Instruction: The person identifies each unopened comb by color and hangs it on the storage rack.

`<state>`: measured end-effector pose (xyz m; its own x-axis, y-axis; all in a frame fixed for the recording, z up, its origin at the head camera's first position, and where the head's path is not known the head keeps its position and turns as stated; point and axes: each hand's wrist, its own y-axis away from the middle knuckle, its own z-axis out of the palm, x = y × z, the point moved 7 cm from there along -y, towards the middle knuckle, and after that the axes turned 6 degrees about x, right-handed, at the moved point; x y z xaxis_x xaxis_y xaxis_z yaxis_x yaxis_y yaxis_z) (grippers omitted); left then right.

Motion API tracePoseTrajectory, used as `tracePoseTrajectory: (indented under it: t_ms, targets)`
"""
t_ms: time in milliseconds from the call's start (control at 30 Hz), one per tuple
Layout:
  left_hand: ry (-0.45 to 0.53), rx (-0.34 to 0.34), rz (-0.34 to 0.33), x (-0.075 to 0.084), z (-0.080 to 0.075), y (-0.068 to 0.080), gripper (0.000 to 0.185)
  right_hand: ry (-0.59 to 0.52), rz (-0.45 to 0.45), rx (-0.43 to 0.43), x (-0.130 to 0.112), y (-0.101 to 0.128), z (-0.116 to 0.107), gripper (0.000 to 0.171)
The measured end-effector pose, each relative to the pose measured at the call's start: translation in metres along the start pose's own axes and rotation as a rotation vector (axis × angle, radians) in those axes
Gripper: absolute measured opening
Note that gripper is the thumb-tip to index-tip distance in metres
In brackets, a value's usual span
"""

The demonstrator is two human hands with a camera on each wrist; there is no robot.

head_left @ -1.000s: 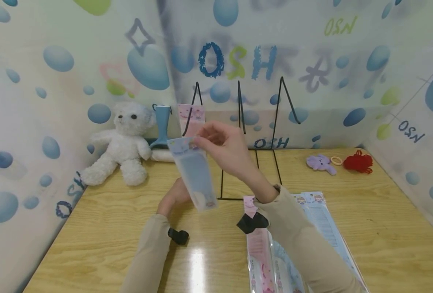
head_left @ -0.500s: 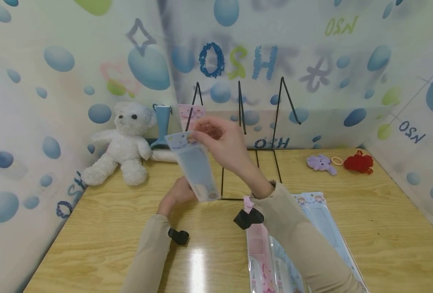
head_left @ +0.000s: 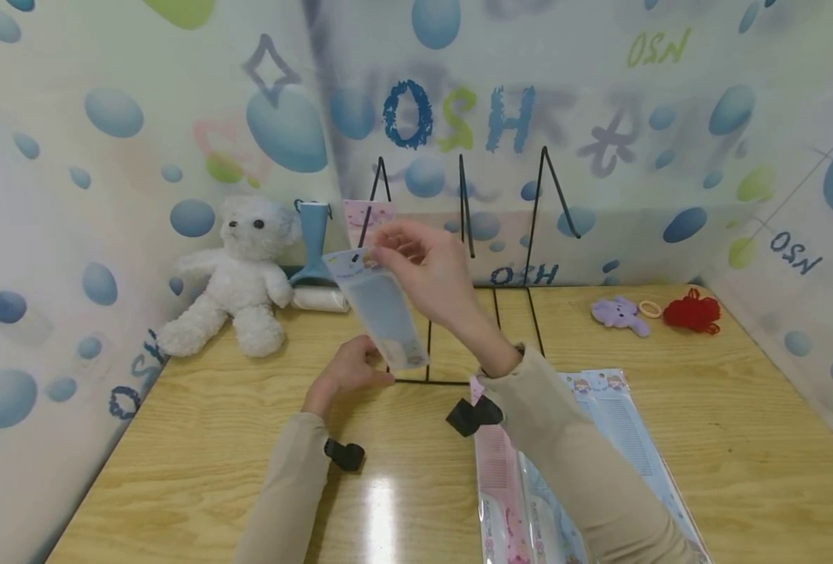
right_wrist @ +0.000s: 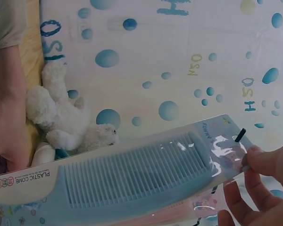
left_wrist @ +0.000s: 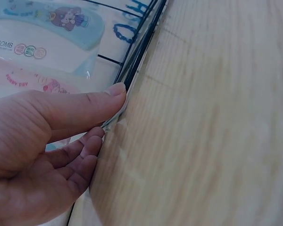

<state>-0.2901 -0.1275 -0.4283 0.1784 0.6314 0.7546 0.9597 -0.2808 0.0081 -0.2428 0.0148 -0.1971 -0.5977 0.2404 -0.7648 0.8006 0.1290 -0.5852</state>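
Note:
My right hand [head_left: 427,266] pinches the top card of a packaged blue comb [right_wrist: 137,165] between thumb and fingers. In the right wrist view, a black hook tip [right_wrist: 240,135] pokes through the hanging hole in that card. A pink packaged comb [head_left: 367,210] hangs farther back on the same left hook. Low at the front of the black wire rack [head_left: 407,381], my left hand [head_left: 349,366] holds the base wire, thumb on one side and curled fingers on the other, as the left wrist view shows. The two other hooks [head_left: 464,207] bear nothing.
Several packaged combs [head_left: 617,423], pink and blue, lie on the table at the right, partly under my right forearm. A white teddy bear [head_left: 240,274], a blue stand-like object [head_left: 313,239] and a white roll [head_left: 320,299] stand back left. Small toys [head_left: 621,315] lie back right.
My right hand has moved slightly up and back, raising the packaged comb and bringing its card to the hook tip. My left hand stays at the rack base and shows more from behind the package.

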Motion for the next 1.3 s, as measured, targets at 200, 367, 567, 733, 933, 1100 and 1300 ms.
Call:
tracePoseTrajectory:
  t_ms: [200,367,567,733,933,1100,1300]
  targets:
    - [0.005,-0.003,-0.011,0.0,-0.001,0.0,0.038,-0.015,0.007,0.018,0.008,-0.003,0.001,0.008]
    - [-0.006,-0.01,-0.011,-0.002,0.0,-0.002,0.046,0.006,0.014,0.032,0.012,-0.008,0.0,0.007]
    - [-0.002,-0.016,0.017,0.0,0.001,-0.003,0.056,0.019,0.0,0.024,0.013,-0.013,0.001,0.007]
    - [-0.013,0.006,-0.004,-0.001,-0.001,-0.001,0.044,0.059,-0.017,0.021,0.014,-0.015,0.0,0.008]
    - [0.021,0.017,-0.053,-0.003,-0.001,-0.001,0.063,0.12,-0.041,0.024,0.016,-0.019,0.0,0.007]
    - [0.029,0.009,-0.052,-0.002,0.0,0.0,0.064,0.153,-0.08,0.056,0.016,-0.022,0.0,0.006]
    - [0.051,0.011,-0.06,-0.004,-0.001,0.001,0.062,0.173,-0.087,0.094,0.017,-0.024,-0.001,0.006]
